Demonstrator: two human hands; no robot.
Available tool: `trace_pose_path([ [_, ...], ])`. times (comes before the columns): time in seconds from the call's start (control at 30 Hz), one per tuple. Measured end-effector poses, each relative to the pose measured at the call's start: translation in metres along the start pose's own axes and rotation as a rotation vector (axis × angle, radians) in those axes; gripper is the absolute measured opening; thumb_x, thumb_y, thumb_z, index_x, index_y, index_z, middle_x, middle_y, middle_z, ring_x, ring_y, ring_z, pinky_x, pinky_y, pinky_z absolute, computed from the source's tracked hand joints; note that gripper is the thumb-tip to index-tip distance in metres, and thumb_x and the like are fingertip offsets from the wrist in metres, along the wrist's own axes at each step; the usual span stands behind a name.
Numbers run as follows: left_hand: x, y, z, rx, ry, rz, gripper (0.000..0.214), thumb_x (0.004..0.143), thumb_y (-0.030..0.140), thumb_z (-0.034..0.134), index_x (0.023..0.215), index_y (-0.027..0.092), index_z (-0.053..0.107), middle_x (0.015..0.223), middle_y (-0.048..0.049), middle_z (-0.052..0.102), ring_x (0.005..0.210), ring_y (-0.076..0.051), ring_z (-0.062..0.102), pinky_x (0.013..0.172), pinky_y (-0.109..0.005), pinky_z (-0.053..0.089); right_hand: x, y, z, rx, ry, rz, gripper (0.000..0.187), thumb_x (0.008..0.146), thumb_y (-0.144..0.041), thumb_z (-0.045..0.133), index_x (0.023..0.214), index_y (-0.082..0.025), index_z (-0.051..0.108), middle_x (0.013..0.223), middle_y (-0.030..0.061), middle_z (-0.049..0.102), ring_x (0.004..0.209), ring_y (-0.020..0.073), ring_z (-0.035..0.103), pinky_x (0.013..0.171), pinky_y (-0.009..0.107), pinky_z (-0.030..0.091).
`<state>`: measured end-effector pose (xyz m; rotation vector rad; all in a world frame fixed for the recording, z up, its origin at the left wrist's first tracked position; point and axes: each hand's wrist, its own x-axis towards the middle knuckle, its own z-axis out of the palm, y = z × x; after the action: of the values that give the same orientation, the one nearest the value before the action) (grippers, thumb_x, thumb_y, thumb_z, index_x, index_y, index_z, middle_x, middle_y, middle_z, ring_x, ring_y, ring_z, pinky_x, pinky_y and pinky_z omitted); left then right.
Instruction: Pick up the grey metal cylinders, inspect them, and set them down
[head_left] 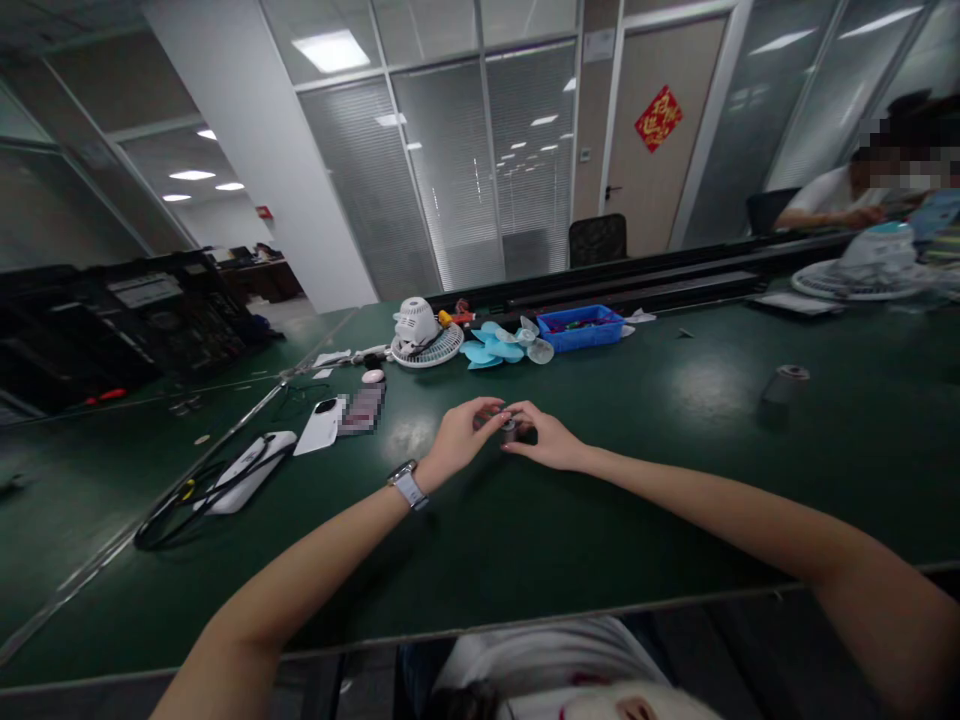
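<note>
A small grey metal cylinder (pixel 509 431) stands between my hands over the green table, close to its surface. My right hand (pixel 551 438) curls around it from the right, thumb low and fingers near its top. From the left, my left hand (pixel 466 432) reaches to the cylinder's upper end, thumb and fingers bent together there. Any smaller part between the left fingertips is too small to make out. A silvery watch (pixel 409 485) is on my left wrist. Farther right, a similar grey cylinder (pixel 789 376) is on the table.
Behind my hands are light-blue fan blades (pixel 495 345), a white fan housing (pixel 420 335) and a blue bin (pixel 581 330) of small parts. To the left lie a white phone (pixel 321 426) and a white slab (pixel 251 475) with a black cable. A person (pixel 832 200) sits at far right.
</note>
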<state>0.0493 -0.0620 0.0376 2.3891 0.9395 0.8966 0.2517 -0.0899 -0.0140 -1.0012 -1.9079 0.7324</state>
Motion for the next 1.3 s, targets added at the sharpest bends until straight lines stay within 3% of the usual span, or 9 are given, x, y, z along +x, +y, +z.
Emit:
trace_pose_path([
  [0.2, 0.005, 0.002, 0.007, 0.050, -0.023, 0.035, 0.024, 0.089, 0.041, 0.060, 0.097, 0.024, 0.076, 0.092, -0.0013, 0.076, 0.080, -0.017, 0.069, 0.072, -0.027, 0.050, 0.000, 0.006, 0.002, 0.051, 0.022, 0.055, 0.036, 0.074, -0.035, 0.077, 0.100, -0.020, 0.056, 0.100, 0.0048, 0.067, 0.093, 0.0202, 0.066, 0.086, 0.040, 0.052],
  [0.33, 0.006, 0.001, 0.003, 0.062, 0.116, 0.032, 0.022, 0.088, 0.039, 0.061, 0.092, 0.024, 0.077, 0.093, -0.0017, 0.077, 0.082, -0.017, 0.069, 0.074, -0.027, 0.050, 0.002, 0.007, 0.004, 0.047, 0.037, 0.066, 0.036, 0.073, -0.035, 0.078, 0.097, -0.020, 0.055, 0.098, 0.0037, 0.066, 0.090, 0.0194, 0.064, 0.085, 0.040, 0.051],
  [0.43, 0.001, -0.010, -0.003, 0.049, 0.186, 0.003, 0.025, 0.087, 0.044, 0.062, 0.094, 0.025, 0.077, 0.095, -0.0022, 0.077, 0.082, -0.018, 0.067, 0.073, -0.029, 0.049, 0.002, 0.005, 0.005, 0.068, 0.035, 0.071, 0.036, 0.072, -0.035, 0.078, 0.095, -0.021, 0.054, 0.098, 0.0033, 0.066, 0.090, 0.0189, 0.064, 0.086, 0.040, 0.051],
  [0.63, -0.024, -0.048, 0.007, 0.120, 0.003, -0.049, 0.024, 0.085, 0.046, 0.064, 0.094, 0.029, 0.078, 0.089, -0.0033, 0.075, 0.084, -0.020, 0.063, 0.080, -0.034, 0.046, 0.001, 0.002, 0.002, 0.043, 0.037, 0.081, 0.037, 0.073, -0.036, 0.078, 0.098, -0.021, 0.055, 0.099, 0.0041, 0.067, 0.092, 0.0196, 0.065, 0.090, 0.042, 0.052],
  [0.9, -0.027, -0.051, 0.017, 0.149, -0.081, -0.050, 0.029, 0.082, 0.049, 0.066, 0.101, 0.029, 0.077, 0.088, -0.0047, 0.068, 0.086, -0.021, 0.059, 0.076, -0.033, 0.044, -0.003, 0.001, 0.001, 0.042, 0.093, 0.099, 0.040, 0.073, -0.038, 0.077, 0.105, -0.021, 0.059, 0.106, 0.0064, 0.070, 0.097, 0.0201, 0.067, 0.093, 0.043, 0.052],
  [0.97, -0.027, -0.051, 0.015, 0.106, -0.074, -0.057, 0.033, 0.081, 0.050, 0.067, 0.104, 0.028, 0.076, 0.089, -0.0048, 0.068, 0.084, -0.020, 0.059, 0.075, -0.032, 0.044, -0.002, 0.010, -0.019, 0.014, 0.164, 0.110, 0.042, 0.074, -0.039, 0.076, 0.106, -0.020, 0.058, 0.107, 0.0077, 0.070, 0.097, 0.0205, 0.068, 0.092, 0.042, 0.052],
  [1.07, -0.028, -0.050, 0.014, 0.016, -0.024, -0.131, 0.039, 0.086, 0.052, 0.059, 0.110, 0.025, 0.073, 0.089, -0.0047, 0.069, 0.079, -0.018, 0.060, 0.071, -0.030, 0.045, -0.003, 0.039, -0.076, -0.139, 0.381, 0.161, 0.045, 0.073, -0.043, 0.076, 0.106, -0.018, 0.058, 0.105, 0.0105, 0.071, 0.093, 0.0221, 0.068, 0.088, 0.041, 0.053],
  [1.2, -0.027, -0.051, 0.015, -0.133, 0.123, -0.293, 0.049, 0.094, 0.055, 0.040, 0.110, 0.019, 0.070, 0.085, -0.0047, 0.069, 0.076, -0.017, 0.063, 0.068, -0.028, 0.046, -0.019, 0.092, -0.164, -0.432, 0.738, 0.383, 0.046, 0.073, -0.041, 0.074, 0.108, -0.018, 0.056, 0.104, 0.0142, 0.071, 0.087, 0.0235, 0.068, 0.081, 0.038, 0.053],
  [1.3, -0.026, -0.051, 0.016, -0.173, 0.190, -0.335, 0.051, 0.095, 0.058, 0.037, 0.102, 0.018, 0.068, 0.080, -0.0041, 0.067, 0.074, -0.017, 0.064, 0.067, -0.027, 0.046, -0.037, 0.119, -0.198, -0.541, 0.808, 0.544, 0.043, 0.075, -0.038, 0.073, 0.109, -0.019, 0.055, 0.106, 0.0167, 0.070, 0.088, 0.0241, 0.067, 0.082, 0.037, 0.051],
])
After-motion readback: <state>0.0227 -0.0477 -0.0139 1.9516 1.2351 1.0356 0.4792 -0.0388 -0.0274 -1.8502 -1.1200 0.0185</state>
